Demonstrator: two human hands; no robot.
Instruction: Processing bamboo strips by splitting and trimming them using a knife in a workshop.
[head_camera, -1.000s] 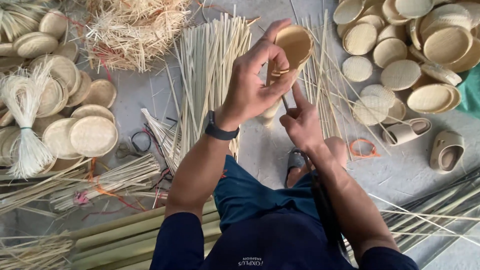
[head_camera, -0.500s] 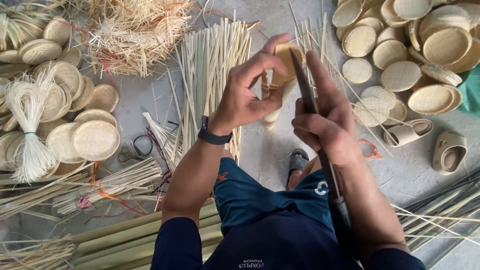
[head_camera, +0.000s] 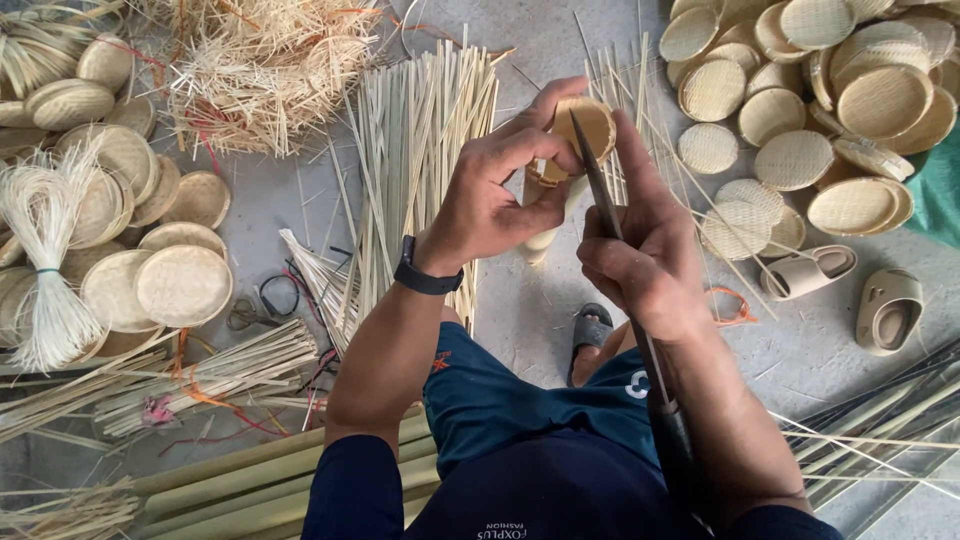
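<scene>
My left hand (head_camera: 500, 195) holds a small round woven bamboo tray (head_camera: 583, 130) up in front of me, fingers curled round its rim. My right hand (head_camera: 640, 255) grips a long dark knife (head_camera: 600, 195) whose blade tip rests against the tray's rim, with the index finger stretched along the blade. The knife's handle runs back under my right forearm. A black watch (head_camera: 425, 277) sits on my left wrist. Below the hands lies a bundle of long split bamboo strips (head_camera: 415, 150) on the concrete floor.
Piles of finished woven trays lie at the upper right (head_camera: 850, 100) and at the left (head_camera: 180, 285). A heap of shavings (head_camera: 260, 70) sits at the top. Two beige sandals (head_camera: 850, 290) and green bamboo poles (head_camera: 230, 490) lie nearby. Scissors (head_camera: 245, 312) rest on the floor.
My right hand rose from below the tray and brought the knife blade up against the tray's rim. The left hand kept hold of the tray and turned it slightly.
</scene>
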